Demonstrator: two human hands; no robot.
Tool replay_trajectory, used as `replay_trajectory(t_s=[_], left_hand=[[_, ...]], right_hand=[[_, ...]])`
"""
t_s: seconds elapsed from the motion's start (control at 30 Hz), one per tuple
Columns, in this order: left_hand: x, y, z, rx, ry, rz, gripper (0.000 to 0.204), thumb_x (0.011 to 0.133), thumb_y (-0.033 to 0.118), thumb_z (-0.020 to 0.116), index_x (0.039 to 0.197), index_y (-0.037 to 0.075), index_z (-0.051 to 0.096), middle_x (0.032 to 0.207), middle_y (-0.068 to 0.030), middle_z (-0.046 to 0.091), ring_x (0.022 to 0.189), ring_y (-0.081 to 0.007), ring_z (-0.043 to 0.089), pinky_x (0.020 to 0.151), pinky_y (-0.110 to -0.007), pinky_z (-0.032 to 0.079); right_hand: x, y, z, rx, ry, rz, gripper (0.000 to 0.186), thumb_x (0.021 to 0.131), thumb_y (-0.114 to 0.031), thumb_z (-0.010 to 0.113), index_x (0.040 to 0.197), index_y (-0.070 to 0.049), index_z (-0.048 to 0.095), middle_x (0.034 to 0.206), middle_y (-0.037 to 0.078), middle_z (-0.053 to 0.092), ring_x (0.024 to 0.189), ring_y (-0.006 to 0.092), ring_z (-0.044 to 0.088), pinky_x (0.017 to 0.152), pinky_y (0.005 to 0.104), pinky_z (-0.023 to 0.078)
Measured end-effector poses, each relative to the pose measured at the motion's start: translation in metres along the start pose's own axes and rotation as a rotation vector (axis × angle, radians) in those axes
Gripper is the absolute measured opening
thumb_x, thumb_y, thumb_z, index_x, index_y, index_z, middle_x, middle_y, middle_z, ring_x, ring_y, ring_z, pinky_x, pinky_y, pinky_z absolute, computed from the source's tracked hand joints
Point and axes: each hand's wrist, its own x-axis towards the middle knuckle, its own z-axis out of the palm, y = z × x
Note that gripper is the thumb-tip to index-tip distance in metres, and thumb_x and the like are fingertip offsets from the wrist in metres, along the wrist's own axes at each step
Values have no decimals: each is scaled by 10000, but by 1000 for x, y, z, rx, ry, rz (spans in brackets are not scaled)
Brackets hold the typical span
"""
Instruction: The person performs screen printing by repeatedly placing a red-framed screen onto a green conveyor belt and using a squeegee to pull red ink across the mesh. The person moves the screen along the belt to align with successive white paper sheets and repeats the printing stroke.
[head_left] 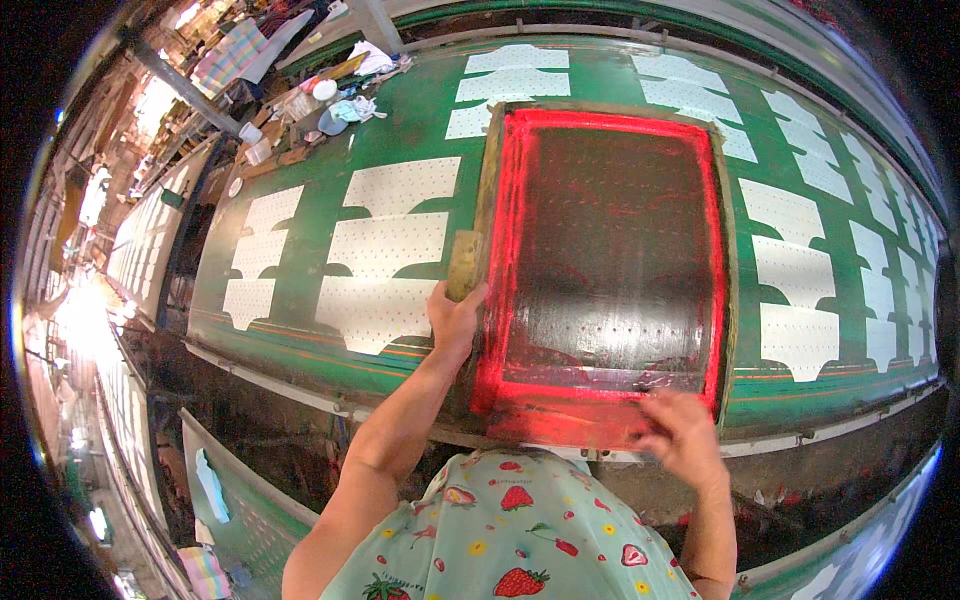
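Note:
A screen-printing frame lies over the green table in front of me, its dark mesh bordered by wet red ink. My left hand is closed at the frame's left side, around the lower end of a wooden block fixed there. Over the near right corner, my right hand has bent fingers smeared by motion; whether they grip anything is unclear. Left of it, a red-stained strip runs along the near end of the frame. Pale dotted cut pieces show faintly through the mesh too.
Rows of similar white cut pieces lie on the green table on both sides. Cups, rags and a tub clutter its far left edge. A metal rail follows the near edge. Another long table stands behind at lower left.

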Motion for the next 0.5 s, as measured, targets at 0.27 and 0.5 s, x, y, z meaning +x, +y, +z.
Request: replay_trajectory(t_s=[0.27,0.5], left_hand=[[10,-24,3,136,22,15,418,875,79,923,1213,-75,732,1145,-170,819,1002,-250,775,906,-400,607],[5,-13,4,320,98,75,465,808,278,957,1075,-46,757,1021,-238,804,988,-378,793,893,-478,590]], right_hand=[[19,-59,46,-395,19,-116,479,856,-122,767,1335,-109,767,1280,141,761,1155,354,738,1029,501,583],[73,-76,37,-485,-253,123,456,857,-48,700,1289,-143,808,1071,157,800,989,394,786,822,524,638]])
